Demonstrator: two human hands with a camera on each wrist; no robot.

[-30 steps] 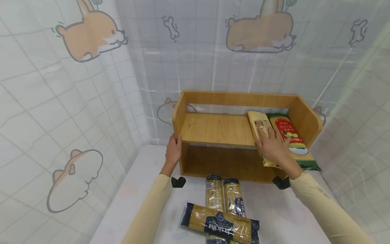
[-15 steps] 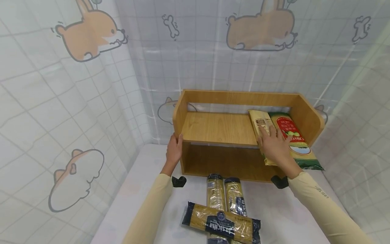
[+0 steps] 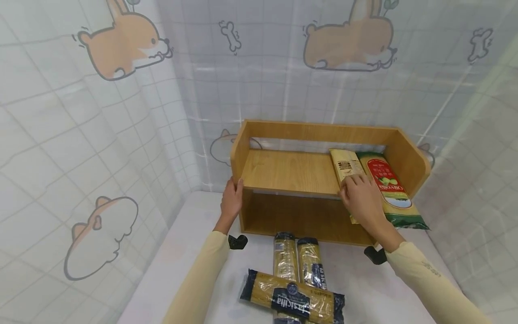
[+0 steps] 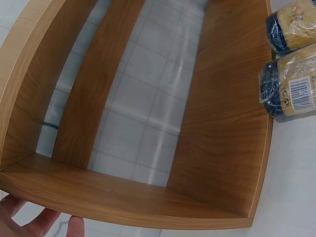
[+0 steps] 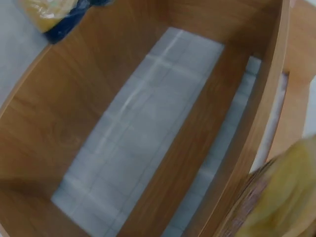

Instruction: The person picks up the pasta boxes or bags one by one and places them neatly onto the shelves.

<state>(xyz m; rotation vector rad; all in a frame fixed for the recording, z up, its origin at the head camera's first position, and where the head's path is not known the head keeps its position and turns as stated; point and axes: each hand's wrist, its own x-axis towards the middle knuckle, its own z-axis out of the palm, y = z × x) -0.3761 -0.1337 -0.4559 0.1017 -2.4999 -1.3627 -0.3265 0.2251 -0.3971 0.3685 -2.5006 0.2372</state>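
My left hand (image 3: 231,198) holds the left side panel of the two-level wooden shelf (image 3: 291,173). In the left wrist view its fingers (image 4: 44,222) touch that panel's outer face. On the upper board at the right, my right hand (image 3: 363,198) has its fingers bent over the lower part of a narrow yellow packet (image 3: 344,161), covering much of it. That packet shows blurred at the lower right of the right wrist view, where the hand is out of sight. Beside it lies a green-and-yellow Olivoilà packet (image 3: 390,184) with a red label, overhanging the board's front edge.
In front of the shelf, a La Sicilia spaghetti pack (image 3: 293,294) lies across two others, a left one (image 3: 285,256) and a right one (image 3: 310,261), on the white table (image 3: 182,225). Patterned plastic sheeting (image 3: 259,81) surrounds the work area.
My right hand's spread fingers have drawn together and bent over the narrow yellow packet. The left hand keeps its place on the shelf.
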